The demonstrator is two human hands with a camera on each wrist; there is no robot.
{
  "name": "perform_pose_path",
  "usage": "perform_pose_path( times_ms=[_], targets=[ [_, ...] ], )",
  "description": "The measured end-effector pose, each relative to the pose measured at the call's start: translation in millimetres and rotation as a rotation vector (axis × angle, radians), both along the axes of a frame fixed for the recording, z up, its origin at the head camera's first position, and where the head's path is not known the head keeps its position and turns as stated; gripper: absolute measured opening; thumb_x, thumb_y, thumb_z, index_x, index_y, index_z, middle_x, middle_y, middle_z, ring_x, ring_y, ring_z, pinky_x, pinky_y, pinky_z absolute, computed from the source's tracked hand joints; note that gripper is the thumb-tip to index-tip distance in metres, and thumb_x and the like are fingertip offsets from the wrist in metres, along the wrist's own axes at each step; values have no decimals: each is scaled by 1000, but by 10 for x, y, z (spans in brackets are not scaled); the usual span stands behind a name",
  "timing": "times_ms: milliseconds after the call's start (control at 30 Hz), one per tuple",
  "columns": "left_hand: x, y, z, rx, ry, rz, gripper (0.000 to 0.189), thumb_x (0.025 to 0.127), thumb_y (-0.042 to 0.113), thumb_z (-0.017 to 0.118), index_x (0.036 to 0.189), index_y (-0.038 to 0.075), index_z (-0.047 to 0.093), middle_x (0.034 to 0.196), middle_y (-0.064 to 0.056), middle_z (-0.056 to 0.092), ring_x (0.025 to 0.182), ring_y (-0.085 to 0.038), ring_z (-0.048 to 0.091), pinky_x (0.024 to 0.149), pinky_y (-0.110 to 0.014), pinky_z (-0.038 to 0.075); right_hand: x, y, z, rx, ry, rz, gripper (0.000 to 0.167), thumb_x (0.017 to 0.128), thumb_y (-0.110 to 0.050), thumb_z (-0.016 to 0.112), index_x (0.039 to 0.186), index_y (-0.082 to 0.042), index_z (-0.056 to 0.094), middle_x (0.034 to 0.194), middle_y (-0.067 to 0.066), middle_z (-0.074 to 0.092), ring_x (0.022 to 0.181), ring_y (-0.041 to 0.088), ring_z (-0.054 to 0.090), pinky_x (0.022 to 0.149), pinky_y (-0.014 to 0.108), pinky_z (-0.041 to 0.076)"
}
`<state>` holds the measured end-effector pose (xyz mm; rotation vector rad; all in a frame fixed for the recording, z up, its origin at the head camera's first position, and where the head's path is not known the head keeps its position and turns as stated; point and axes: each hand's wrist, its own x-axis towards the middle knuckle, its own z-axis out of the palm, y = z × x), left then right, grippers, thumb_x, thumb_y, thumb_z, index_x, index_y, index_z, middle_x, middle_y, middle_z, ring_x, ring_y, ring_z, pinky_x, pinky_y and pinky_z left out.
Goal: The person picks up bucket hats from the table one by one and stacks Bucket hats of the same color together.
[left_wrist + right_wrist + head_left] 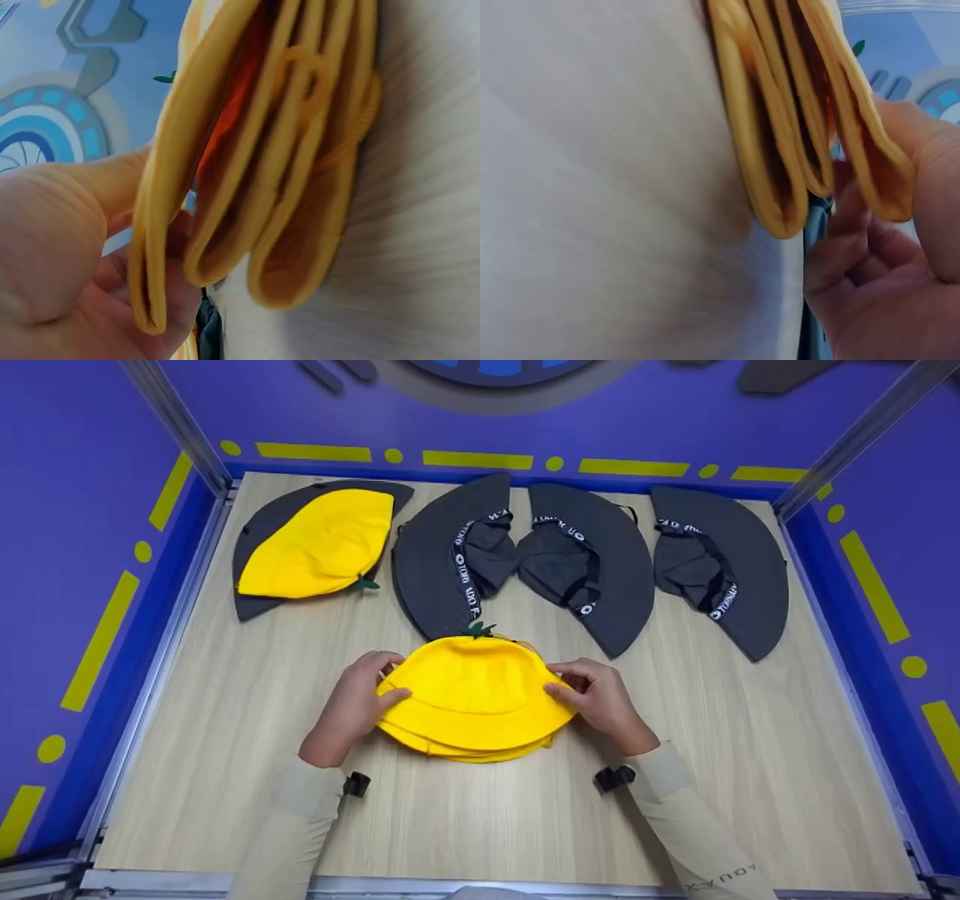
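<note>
A small pile of yellow bucket hats (472,720) lies folded flat on the table in the head view, green leaf tufts (478,629) at its far side. My left hand (358,697) pinches the left end of the uppermost hat between thumb and fingers. At the other end, my right hand (600,696) pinches the same hat. Both wrist views show this top hat (154,225) standing a little apart from the folded brims (769,150) beneath it. An orange-red lining (232,109) shows between the layers, and a yellow cord loop (307,71) hangs near the lower hats.
Beyond the pile, several wide-brimmed dark grey hats (424,562) lie folded in a row. On the leftmost dark hat (259,536) rests another yellow hat (322,544). Purple-blue walls (480,427) with metal corner posts enclose the wooden table (750,780).
</note>
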<state>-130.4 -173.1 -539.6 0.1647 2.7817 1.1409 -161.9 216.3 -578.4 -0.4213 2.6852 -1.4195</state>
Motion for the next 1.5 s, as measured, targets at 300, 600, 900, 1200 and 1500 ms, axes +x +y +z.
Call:
perform_pose_path(
  times_ms=[300, 600, 900, 1200, 1500],
  targets=[
    [38, 55, -102, -57, 43, 2, 44, 89, 17, 80, 128, 1, 65, 118, -16, 63, 111, -32, 62, 101, -46, 52, 120, -123, 4, 74, -55, -80, 32, 92, -25, 78, 123, -17, 76, 99, 5, 60, 86, 20, 53, 72, 20, 47],
    [36, 32, -30, -33, 65, 30, 50, 90, 16, 80, 136, 7, 62, 122, -15, 57, 110, -30, 61, 100, -45, 54, 203, -378, 141, 186, 201, -97, 24, 92, -26, 78, 115, -18, 78, 113, 3, 57, 110, 21, 48, 91, 35, 51],
    [-175, -34, 241, -72, 99, 11, 45, 96, 23, 74, 138, 10, 60, 126, -14, 56, 117, -30, 53, 99, -45, 53, 159, -845, 325, 157, 439, 372, 28, 95, -31, 75, 114, -12, 79, 147, 13, 57, 147, 36, 41, 118, 52, 41],
    [-670, -290, 331, -119, 37, 6, 37, 100, 25, 68, 133, 12, 62, 133, -14, 57, 125, -33, 53, 107, -49, 49, 107, -1081, 202, 340, 227, 460, 48, 96, -44, 70, 138, -20, 65, 157, 7, 47, 148, 26, 42, 120, 43, 39],
    [-1382, -810, 229, -207, -28, 101, 63, 92, 33, 77, 147, 15, 52, 164, -16, 28, 151, -39, 22, 123, -60, 28, 102, -1146, 118, 490, 141, 512, 69, 98, -57, 60, 158, -29, 40, 172, 6, 20, 157, 27, 24, 126, 47, 28]
  ],
)
